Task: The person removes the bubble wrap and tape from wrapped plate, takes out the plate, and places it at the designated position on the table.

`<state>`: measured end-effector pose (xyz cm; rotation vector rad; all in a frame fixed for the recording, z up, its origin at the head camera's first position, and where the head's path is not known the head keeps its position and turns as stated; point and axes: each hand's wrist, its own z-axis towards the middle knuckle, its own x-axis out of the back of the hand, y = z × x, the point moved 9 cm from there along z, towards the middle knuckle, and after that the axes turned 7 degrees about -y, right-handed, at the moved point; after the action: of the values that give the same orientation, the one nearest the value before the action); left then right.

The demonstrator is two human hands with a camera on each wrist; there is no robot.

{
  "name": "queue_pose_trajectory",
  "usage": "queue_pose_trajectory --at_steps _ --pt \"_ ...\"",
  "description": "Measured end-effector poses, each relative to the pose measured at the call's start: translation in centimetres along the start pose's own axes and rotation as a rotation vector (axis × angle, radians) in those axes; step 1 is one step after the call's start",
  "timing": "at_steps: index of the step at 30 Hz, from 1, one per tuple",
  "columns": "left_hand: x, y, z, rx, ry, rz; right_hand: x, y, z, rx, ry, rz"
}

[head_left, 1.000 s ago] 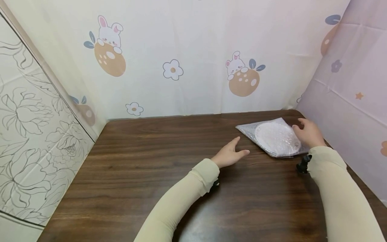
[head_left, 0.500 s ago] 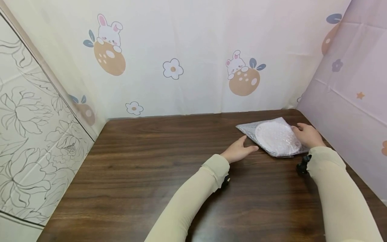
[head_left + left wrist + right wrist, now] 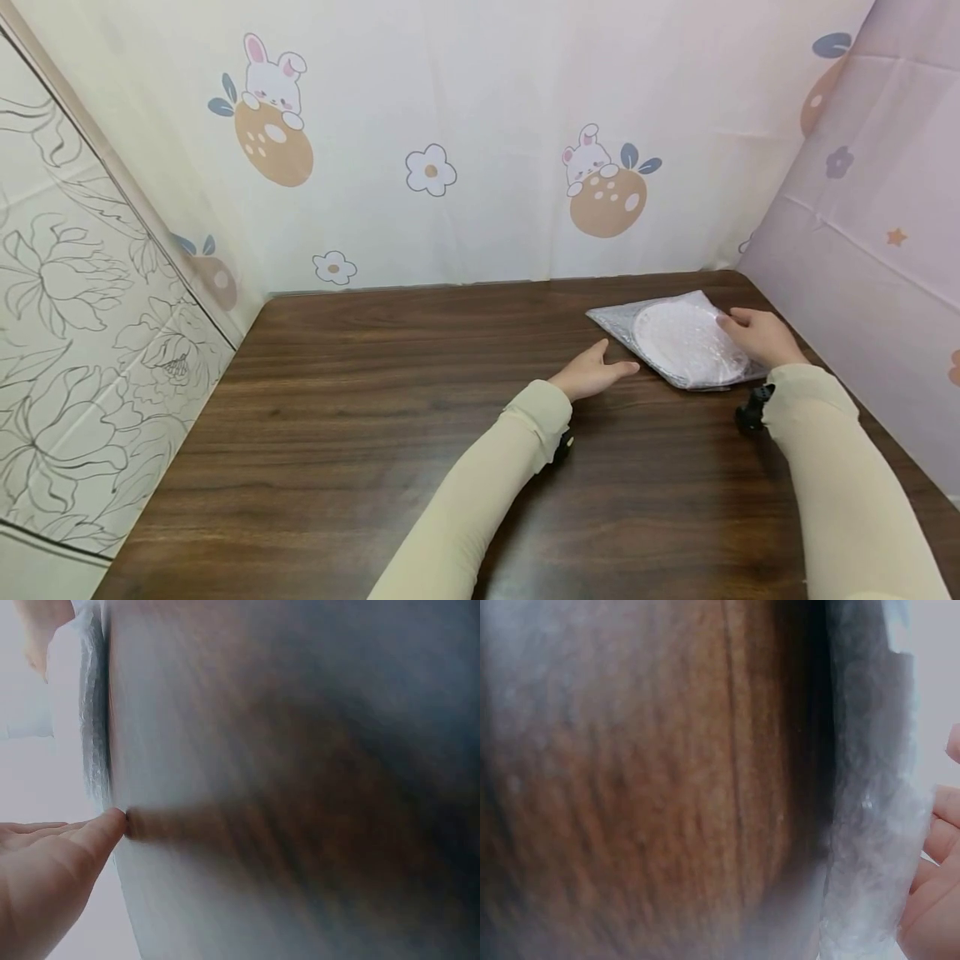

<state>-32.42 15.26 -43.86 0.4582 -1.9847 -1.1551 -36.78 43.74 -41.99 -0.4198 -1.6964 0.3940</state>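
A flat package in clear bubble wrap (image 3: pixel 686 342) lies at the far right of the table, with a round white shape like a plate or lid inside. Its wrap tapers to a corner on the left. My right hand (image 3: pixel 763 335) is at the package's right side, its fingertips at the wrap; whether they pinch the wrap is unclear. In the right wrist view, bent fingers (image 3: pixel 939 825) show beside the wrapped edge. My left hand (image 3: pixel 592 372) is low over the table, just left of the package, thumb and fingers spread. The left wrist view shows a fingertip (image 3: pixel 116 819) close to the wrapped edge.
A dark brown wooden table (image 3: pixel 360 400) extends left and toward me. A curtain (image 3: pixel 495 167) printed with rabbits and flowers hangs along its back edge, and a pale side curtain (image 3: pixel 877 250) on the right. A floral panel (image 3: pixel 82 308) stands at the left.
My left hand has moved right, nearer the package, then stayed almost still. My right hand has come down to the package's right side, its fingertips shifting slightly left. The package has hardly moved.
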Motion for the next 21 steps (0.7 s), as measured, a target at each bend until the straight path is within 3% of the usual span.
queue_pose_trajectory --at_steps 10,21 --pt "-0.4 0.0 -0.1 -0.006 -0.044 0.028 -0.7 -1.2 -0.3 0.025 -0.039 0.012" --pt "-0.3 -0.1 -0.3 -0.009 -0.049 0.071 -1.2 -2.5 -0.4 0.053 -0.051 0.011"
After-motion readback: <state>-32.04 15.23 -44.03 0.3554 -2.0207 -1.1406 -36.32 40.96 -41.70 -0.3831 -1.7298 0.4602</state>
